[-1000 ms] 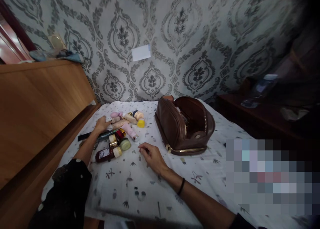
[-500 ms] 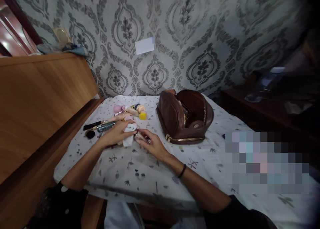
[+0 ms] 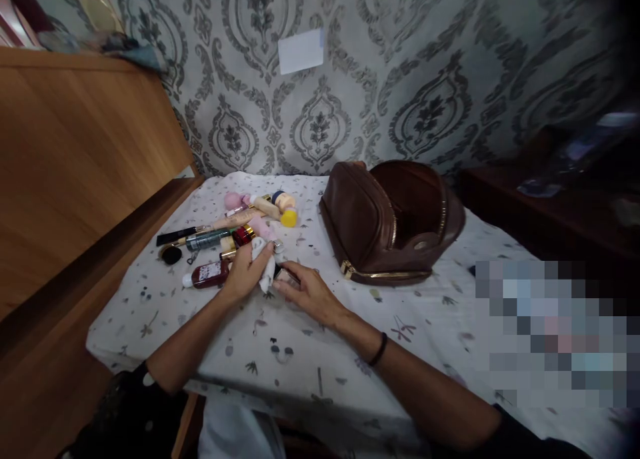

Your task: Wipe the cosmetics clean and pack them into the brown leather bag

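White cloth [image 3: 267, 278], crumpled, is noted in the head view, pinched by the person's left hand [image 3: 243, 273]. The right hand [image 3: 316, 297] has its thumb and fingers closed on a small dark-ended item [image 3: 289, 275]; its type I cannot make out. The two hands are close together, with cloth and item between them; whether the cloth presses against the item I cannot tell.

Immediately left of the left hand lies a dark red bottle [image 3: 207, 275] with a white cap, on its side, one end hidden by the hand. Farther left and beyond: a teal tube [image 3: 207, 239], a black-ended brush [image 3: 176, 235] and a round dark item [image 3: 171, 255]. Just beyond the left hand: a red jar [image 3: 242, 235] with gold trim and a pale pink tube [image 3: 262, 227], partly covered. Farther out from both hands: a yellow-capped container [image 3: 289, 217], a dark-capped peach bottle [image 3: 283, 201] and a pink sponge-like piece [image 3: 233, 201].

Beyond and to the right of the right hand stands a brown bag [image 3: 357, 222], its top gaping, with a gold zip at the base. Printed white fabric [image 3: 310, 352] covers the surface beneath the hands. A dark band [image 3: 380, 349] circles the right wrist.
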`<state>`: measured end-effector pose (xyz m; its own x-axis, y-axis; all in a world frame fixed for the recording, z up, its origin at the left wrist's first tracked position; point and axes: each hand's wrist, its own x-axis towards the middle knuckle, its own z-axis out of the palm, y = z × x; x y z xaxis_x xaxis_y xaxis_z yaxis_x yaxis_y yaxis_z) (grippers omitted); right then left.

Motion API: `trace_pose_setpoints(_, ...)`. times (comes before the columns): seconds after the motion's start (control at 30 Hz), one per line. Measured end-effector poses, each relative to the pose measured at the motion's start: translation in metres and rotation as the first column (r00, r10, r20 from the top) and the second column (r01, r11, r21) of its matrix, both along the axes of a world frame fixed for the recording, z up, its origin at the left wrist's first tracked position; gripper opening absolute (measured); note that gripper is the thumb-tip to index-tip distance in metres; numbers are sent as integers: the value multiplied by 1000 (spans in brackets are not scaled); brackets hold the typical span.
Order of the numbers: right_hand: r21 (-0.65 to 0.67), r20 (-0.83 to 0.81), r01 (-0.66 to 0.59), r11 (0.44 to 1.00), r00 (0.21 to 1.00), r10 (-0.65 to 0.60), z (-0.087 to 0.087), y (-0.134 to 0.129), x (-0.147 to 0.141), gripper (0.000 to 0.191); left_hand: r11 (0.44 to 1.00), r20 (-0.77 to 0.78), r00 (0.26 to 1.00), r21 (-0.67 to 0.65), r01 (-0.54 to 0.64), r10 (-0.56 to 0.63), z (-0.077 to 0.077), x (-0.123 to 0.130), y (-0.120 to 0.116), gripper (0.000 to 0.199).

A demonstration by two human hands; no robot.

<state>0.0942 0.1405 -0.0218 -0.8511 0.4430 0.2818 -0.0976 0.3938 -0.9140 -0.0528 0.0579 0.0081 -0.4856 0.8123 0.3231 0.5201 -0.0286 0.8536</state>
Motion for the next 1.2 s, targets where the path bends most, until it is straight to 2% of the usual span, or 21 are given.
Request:
trace_pose_setpoints(0.13, -226, -5, -51, 973, 999, 51, 1, -2, -1, 38, 1000, 168, 986, -21, -12, 15, -1, -3, -1, 50)
trace_pose_setpoints(0.27, -510, -52, -123, 851, 992, 113, 11, -6, 2, 56, 999, 492, 870, 29, -13, -3, 0, 1, 2, 50)
trace_pose_setpoints(0.33, -596, -84, -140, 791, 990, 112, 16, -7, 3, 63, 998, 574, 819, 62, -21, -18, 0, 5, 5, 49)
trace_pose_setpoints(0.47, -700, -112, -133, 702, 991, 76, 18, -8, 2, 75, 997, 570, 821, 57, -53, 11, -15, 12, 9, 46)
trace_pose_setpoints(0.57, -758, -158, -158, 632, 986, 56, 19, -8, 1, 71, 999, 425, 905, 22, -30, 18, -30, 14, 8, 46)
trace_pose_setpoints(0.67, -779, -192, -170, 604, 981, 29, 21, -8, 1, 62, 1000, 257, 966, 0, -6, 6, -36, 15, 4, 49)
trace_pose_setpoints(0.73, -768, -186, -148, 623, 982, 3, 19, -7, 0, 58, 999, 226, 974, -38, -12, 20, -35, 16, 3, 51)
trace_pose_setpoints(0.77, -749, -176, -121, 652, 984, -20, 17, -6, -1, 57, 998, 219, 975, -56, -31, 43, -33, 17, 3, 54)
trace_pose_setpoints(0.83, -657, -145, -35, 753, 986, -81, 11, -4, -3, 53, 996, 203, 975, -48, -80, 88, -28, 20, 3, 60)
trace_pose_setpoints(0.9, -463, -125, 76, 883, 981, -150, 5, -2, -4, 51, 998, 139, 988, 6, -67, 65, -25, 23, 3, 61)
trace_pose_setpoints(0.97, -241, -117, 146, 959, 977, -178, 2, -2, -3, 50, 999, 45, 999, 48, 5, -7, -23, 26, 0, 60)
trace_pose_setpoints(1.0, -161, -110, 152, 975, 979, -170, 2, -2, -2, 50, 998, 7, 999, 60, 31, -31, -22, 26, -2, 59)
trace_pose_setpoints(1.07, -99, -84, 122, 988, 988, -130, 2, -3, 0, 51, 996, -35, 999, 88, 27, -24, -19, 26, -5, 56)
trace_pose_setpoints(1.2, -143, -83, 85, 986, 992, -98, 5, -3, 1, 55, 991, -31, 999, 131, -26, 30, -12, 21, -7, 51)
